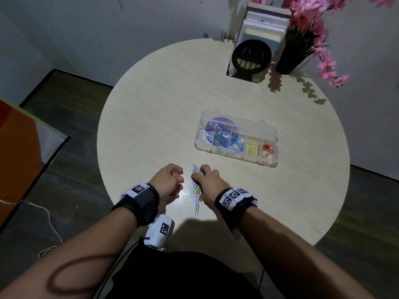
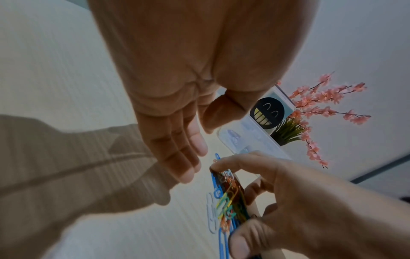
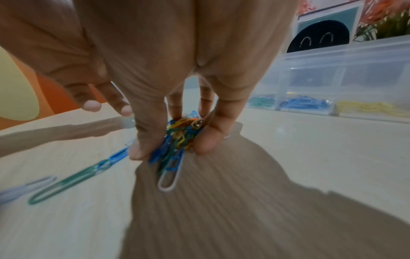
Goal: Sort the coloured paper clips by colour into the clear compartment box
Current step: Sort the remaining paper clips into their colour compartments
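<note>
A tangled bunch of coloured paper clips [image 1: 196, 186] lies on the round table near its front edge. My right hand [image 1: 201, 175] grips this bunch [image 3: 179, 135] between thumb and fingers, still low over the tabletop. A green clip [image 3: 66, 182], a blue clip [image 3: 117, 156] and a white clip [image 3: 169, 177] trail out of it. My left hand [image 1: 177, 180] hovers just left of the pile, its fingers [image 2: 190, 168] relaxed and holding nothing. The clear compartment box [image 1: 274, 162] sits farther back to the right, lid open, with white, green, blue, yellow and red clips in separate compartments.
At the table's far side stand a black smiley-face bookend with books [image 1: 251, 55] and a dark vase of pink flowers [image 1: 289, 59]. The pale round table [image 1: 151, 104] ends close to my body. An orange object [image 1: 17, 147] is on the floor at the left.
</note>
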`<state>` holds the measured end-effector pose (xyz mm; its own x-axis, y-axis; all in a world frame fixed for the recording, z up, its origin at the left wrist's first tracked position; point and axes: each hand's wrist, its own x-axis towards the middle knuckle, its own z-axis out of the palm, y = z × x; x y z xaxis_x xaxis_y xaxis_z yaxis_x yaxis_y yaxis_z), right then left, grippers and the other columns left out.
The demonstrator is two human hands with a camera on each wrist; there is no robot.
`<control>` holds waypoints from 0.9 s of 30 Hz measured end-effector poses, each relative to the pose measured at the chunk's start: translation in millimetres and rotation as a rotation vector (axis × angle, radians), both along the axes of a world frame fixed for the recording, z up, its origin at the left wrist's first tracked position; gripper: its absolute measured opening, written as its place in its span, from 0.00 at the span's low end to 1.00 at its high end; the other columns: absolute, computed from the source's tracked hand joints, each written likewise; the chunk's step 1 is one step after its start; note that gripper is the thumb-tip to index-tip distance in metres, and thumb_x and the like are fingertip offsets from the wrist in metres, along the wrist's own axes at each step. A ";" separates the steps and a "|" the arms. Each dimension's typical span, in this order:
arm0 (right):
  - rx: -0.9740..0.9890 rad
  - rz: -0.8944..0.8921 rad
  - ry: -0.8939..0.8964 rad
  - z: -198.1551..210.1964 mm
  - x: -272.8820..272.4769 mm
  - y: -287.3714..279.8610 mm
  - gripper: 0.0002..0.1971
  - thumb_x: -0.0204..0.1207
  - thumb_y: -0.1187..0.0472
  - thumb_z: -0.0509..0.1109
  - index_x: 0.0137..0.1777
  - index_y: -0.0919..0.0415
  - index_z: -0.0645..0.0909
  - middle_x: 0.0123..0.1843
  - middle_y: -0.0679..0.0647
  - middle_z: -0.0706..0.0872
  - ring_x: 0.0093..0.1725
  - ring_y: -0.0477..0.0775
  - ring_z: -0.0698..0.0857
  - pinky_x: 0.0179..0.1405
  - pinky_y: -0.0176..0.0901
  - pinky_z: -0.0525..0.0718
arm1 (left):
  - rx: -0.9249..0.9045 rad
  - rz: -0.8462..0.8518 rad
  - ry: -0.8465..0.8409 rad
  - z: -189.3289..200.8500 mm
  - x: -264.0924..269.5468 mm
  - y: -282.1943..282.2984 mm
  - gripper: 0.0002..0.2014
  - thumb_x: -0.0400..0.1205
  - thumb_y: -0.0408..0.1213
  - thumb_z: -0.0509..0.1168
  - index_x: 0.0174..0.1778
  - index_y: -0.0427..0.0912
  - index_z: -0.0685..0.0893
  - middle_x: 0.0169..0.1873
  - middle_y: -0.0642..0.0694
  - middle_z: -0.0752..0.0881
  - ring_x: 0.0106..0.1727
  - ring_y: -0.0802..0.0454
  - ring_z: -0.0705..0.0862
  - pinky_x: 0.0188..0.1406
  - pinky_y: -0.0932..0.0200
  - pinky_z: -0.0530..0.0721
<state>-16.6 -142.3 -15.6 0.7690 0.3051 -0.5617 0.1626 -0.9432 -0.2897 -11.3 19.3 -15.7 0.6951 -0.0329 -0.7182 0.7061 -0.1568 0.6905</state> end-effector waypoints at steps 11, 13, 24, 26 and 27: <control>-0.006 -0.073 0.000 -3.2 6.6 12.7 0.15 0.73 0.74 0.61 0.54 0.57 0.81 0.57 0.58 0.74 0.58 0.65 0.76 0.44 0.50 0.75 | -0.076 0.092 0.025 -1.9 2.7 -4.8 0.06 0.83 0.29 0.56 0.50 0.38 0.78 0.36 0.40 0.79 0.32 0.46 0.76 0.32 0.57 0.73; -0.026 -0.094 0.002 -1.4 9.1 14.5 0.17 0.74 0.75 0.60 0.56 0.58 0.82 0.57 0.59 0.74 0.58 0.66 0.77 0.49 0.52 0.79 | -0.116 0.132 0.039 -1.2 2.7 -6.8 0.05 0.83 0.32 0.58 0.48 0.38 0.79 0.36 0.40 0.79 0.31 0.48 0.75 0.29 0.58 0.70; 0.266 -0.300 -0.004 44.5 24.3 12.1 0.06 0.67 0.67 0.72 0.41 0.56 0.85 0.43 0.53 0.80 0.44 0.54 0.79 0.40 0.40 0.74 | -0.442 0.202 0.244 8.3 0.2 -27.1 0.13 0.84 0.43 0.54 0.46 0.41 0.82 0.33 0.42 0.83 0.33 0.44 0.84 0.37 0.50 0.86; 0.306 -0.223 0.035 58.0 21.2 20.8 0.09 0.66 0.67 0.72 0.41 0.51 0.85 0.42 0.51 0.83 0.43 0.52 0.82 0.43 0.42 0.81 | -0.641 0.261 0.323 11.5 -2.1 -28.4 0.12 0.79 0.42 0.57 0.46 0.40 0.82 0.37 0.38 0.83 0.36 0.41 0.85 0.40 0.46 0.86; 0.314 -0.190 0.047 63.9 20.0 22.9 0.11 0.66 0.67 0.73 0.43 0.50 0.86 0.42 0.49 0.84 0.43 0.51 0.83 0.45 0.41 0.83 | -0.711 0.289 0.335 14.3 -2.4 -27.5 0.12 0.76 0.41 0.58 0.46 0.38 0.81 0.37 0.36 0.82 0.36 0.40 0.85 0.40 0.46 0.86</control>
